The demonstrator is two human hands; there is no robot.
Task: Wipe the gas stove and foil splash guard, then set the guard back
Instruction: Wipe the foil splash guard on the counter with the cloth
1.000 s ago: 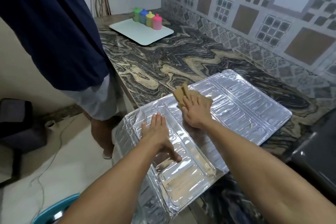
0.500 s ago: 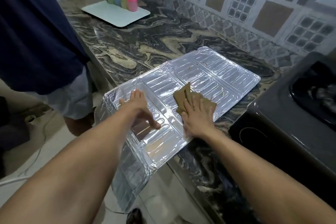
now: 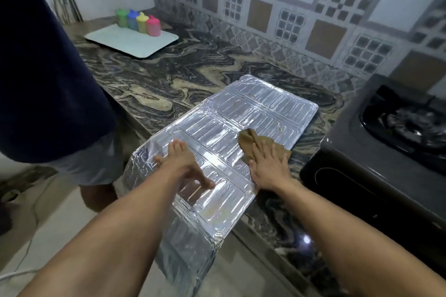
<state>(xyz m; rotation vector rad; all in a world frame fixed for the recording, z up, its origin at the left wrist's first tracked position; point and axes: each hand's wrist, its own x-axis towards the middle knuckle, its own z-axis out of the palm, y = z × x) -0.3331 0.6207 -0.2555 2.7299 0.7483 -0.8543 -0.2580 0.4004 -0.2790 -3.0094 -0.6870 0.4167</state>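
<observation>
The silver foil splash guard [image 3: 260,108] lies flat on the marbled countertop [image 3: 169,84], its near panel folded down over the counter's front edge. My left hand [image 3: 183,161] presses flat on the guard's left part, fingers straight and spread. My right hand [image 3: 270,164] lies flat on a brown cloth [image 3: 248,138] at the guard's right edge, pressing it onto the foil. A few brown stains show on the far panel. The dark gas stove [image 3: 386,152] stands to the right, a burner visible on top.
Another person in a dark shirt [image 3: 43,67] and light shorts stands close at the left of the counter. A white tray [image 3: 130,42] holding several coloured bottles [image 3: 137,21] sits at the far left. A patterned tile wall [image 3: 289,7] runs behind.
My right hand slid the cloth from the guard's middle toward its right edge. The left hand kept pressing the foil. The view swung right, bringing the stove in.
</observation>
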